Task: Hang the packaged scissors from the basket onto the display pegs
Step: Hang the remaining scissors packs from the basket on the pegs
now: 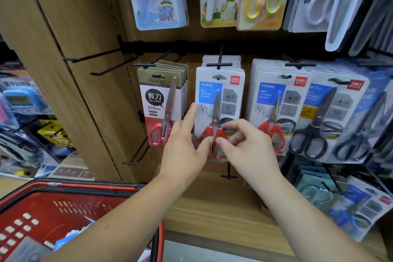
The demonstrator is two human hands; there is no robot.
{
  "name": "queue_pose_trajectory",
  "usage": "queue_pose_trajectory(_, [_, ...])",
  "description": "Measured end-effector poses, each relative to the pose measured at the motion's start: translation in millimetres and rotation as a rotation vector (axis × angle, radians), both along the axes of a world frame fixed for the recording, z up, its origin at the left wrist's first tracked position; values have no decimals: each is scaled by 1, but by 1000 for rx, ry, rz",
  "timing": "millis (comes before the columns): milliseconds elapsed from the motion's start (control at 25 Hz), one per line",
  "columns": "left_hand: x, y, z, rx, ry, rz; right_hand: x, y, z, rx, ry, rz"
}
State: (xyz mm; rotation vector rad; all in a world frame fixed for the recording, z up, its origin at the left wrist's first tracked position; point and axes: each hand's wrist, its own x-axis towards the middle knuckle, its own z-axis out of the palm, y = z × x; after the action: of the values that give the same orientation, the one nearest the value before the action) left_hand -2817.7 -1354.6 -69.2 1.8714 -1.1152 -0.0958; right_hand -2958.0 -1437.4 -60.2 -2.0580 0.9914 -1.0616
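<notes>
While both hands meet at the lower half of the front pack of red-handled scissors, that pack hangs from the centre peg of the black rail, its hang hole just under the peg's crossbar and more of the same packs stacked behind it. The left hand grips the pack's lower left edge, with the thumb on the front by the red handle and the index finger straight up along the edge. The right hand has its fingers curled narrow and pinches the pack at the handles, thumb tip almost touching the left thumb.

Just beside the pack's left edge hangs a stack of AIHAO scissors; the left hand overlaps its lower right corner. To the right, a narrow strip of bare board separates the pack from another stack of red scissors, and next to that hang black-handled scissors.

Toward the rail's left end, two bare pegs stick out past the wooden side panel. Below the held pack, a lower peg projects over the wooden shelf.

At the shelf's left end sits the red basket, under the left forearm, with a blue pack partly visible inside.
</notes>
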Motion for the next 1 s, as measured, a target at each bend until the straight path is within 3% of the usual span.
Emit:
queue_pose_trajectory(200, [8, -4, -3, 90, -35, 47, 0, -4, -7, -7, 9, 2])
queue_pose_trajectory(440, [5, 1, 7, 8, 130, 37, -3, -1, -3, 9, 19, 2])
queue_pose_trajectory(720, [24, 128, -27, 62, 197, -2, 11, 52, 15, -102, 90, 10])
queue_pose_trajectory(880, [51, 236, -74, 314, 189, 110, 54, 110, 2, -144, 197, 269])
queue_pose_trajectory(1000, [58, 294, -114, 495, 264, 213, 90, 161, -44, -5, 392, 624])
